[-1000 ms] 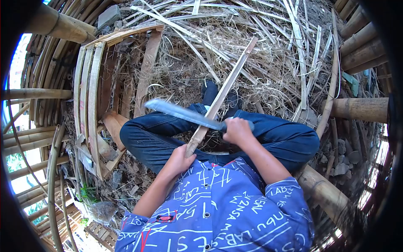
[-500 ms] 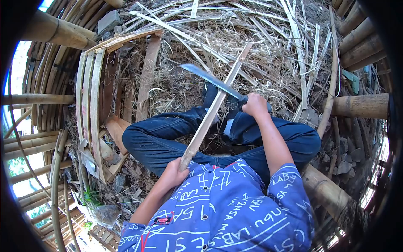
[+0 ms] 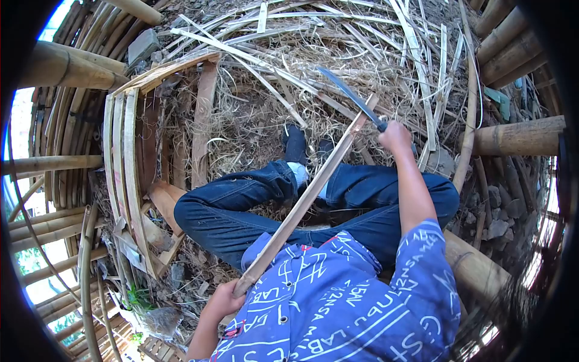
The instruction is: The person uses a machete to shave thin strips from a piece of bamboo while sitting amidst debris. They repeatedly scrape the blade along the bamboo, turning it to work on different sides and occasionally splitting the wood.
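Note:
My left hand (image 3: 228, 298) is closed round the lower end of a long bamboo strip (image 3: 301, 208), beside my shirt. The strip slants up and right across my lap, past my crossed legs. My right hand (image 3: 396, 137) grips the handle of a long knife (image 3: 347, 90). The knife's blade points up and left, lying across the strip near its upper end. My right fingers wrap fully round the handle, which is mostly hidden.
A wooden crate (image 3: 129, 151) stands on the left. Thin split strips (image 3: 416, 60) and curled shavings (image 3: 241, 133) cover the ground ahead. Thick bamboo poles (image 3: 518, 137) jut in from the right, with stones (image 3: 497, 228) below them.
My right hand and the knife have moved up and right, toward the strip's far end. My left hand has moved down and left, drawing the strip's near end with it.

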Available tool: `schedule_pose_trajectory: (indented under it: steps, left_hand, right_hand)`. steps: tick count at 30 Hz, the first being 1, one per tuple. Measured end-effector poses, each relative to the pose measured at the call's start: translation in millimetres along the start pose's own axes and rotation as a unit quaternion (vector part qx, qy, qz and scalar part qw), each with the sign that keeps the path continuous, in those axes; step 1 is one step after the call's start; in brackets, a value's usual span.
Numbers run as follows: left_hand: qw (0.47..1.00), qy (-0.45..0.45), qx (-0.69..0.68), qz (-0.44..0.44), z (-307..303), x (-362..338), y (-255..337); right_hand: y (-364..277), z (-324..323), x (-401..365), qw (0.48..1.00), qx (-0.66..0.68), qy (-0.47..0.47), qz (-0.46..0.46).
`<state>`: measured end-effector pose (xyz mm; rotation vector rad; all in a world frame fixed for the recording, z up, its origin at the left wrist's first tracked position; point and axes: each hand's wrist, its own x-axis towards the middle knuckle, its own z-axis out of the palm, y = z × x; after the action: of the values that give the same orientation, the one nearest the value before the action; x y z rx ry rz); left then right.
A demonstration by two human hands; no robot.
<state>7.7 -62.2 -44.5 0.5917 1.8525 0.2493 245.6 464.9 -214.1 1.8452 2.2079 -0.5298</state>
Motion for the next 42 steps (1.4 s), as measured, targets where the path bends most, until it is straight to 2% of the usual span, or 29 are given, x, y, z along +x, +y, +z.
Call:
schedule_pose_trajectory:
  steps: [1,3,5,8,10,12,14,15,17,24,29,31,33,34,35,36,37,40,42]
  left_hand:
    - [1.0,0.004,-0.002,0.0,2,7,2]
    - [0.998,0.02,-0.014,0.063,1,30,14]
    - [0.998,0.019,0.003,0.068,-7,48,46]
    - [0.995,0.019,0.039,0.086,-17,77,81]
    - [0.988,0.043,0.069,0.13,-17,94,94]
    - [0.983,0.074,0.056,0.157,-11,106,104]
    - [0.97,0.123,0.022,0.206,-3,114,119]
    - [0.97,0.12,0.024,0.21,-2,117,125]
    - [0.969,0.159,0.06,0.178,1,121,132]
    - [0.946,0.201,-0.016,0.255,11,124,135]
    - [0.946,0.203,0.001,0.253,7,119,149]
    - [0.94,0.208,-0.007,0.271,8,121,146]
    - [0.941,0.211,0.021,0.264,7,119,133]
    - [0.942,0.211,0.019,0.262,8,113,126]
    - [0.961,0.174,0.005,0.213,10,103,118]
    - [0.977,0.135,-0.009,0.163,12,93,108]
    - [0.978,0.134,-0.009,0.161,16,85,98]
    - [0.977,0.118,0.015,0.18,27,75,81]
    - [0.977,0.122,0.009,0.176,27,78,83]
  right_hand:
    - [-2,-2,-6,1.0,0.0,0.002,-0.004]
    - [-12,-10,-23,1.0,0.019,0.003,-0.013]
    - [-29,-14,-45,0.995,0.08,0.019,-0.058]
    - [-59,-20,-98,0.973,0.198,-0.03,-0.11]
    - [-72,-16,-137,0.955,0.22,-0.018,-0.197]
    - [-83,-8,-176,0.952,0.201,-0.047,-0.225]
    - [-90,-9,-208,0.938,0.183,-0.073,-0.286]
    - [-92,-9,-217,0.933,0.155,-0.08,-0.314]
    - [-95,-5,-226,0.927,0.148,-0.077,-0.335]
    - [-95,-12,-207,0.934,0.074,-0.04,-0.349]
    - [-92,-20,-199,0.927,0.057,0.007,-0.372]
    - [-90,-22,-194,0.928,0.041,0.007,-0.369]
    - [-84,-27,-182,0.944,0.052,0.031,-0.326]
    - [-78,-30,-166,0.965,0.012,0.046,-0.257]
    - [-68,-35,-144,0.98,-0.026,0.061,-0.186]
    - [-56,-42,-121,0.991,0.01,0.037,-0.128]
    - [-40,-50,-99,0.996,0.044,0.014,-0.07]
    - [-2,-46,-60,0.998,0.028,0.048,-0.031]
    - [17,-40,-62,0.995,0.022,0.076,-0.063]
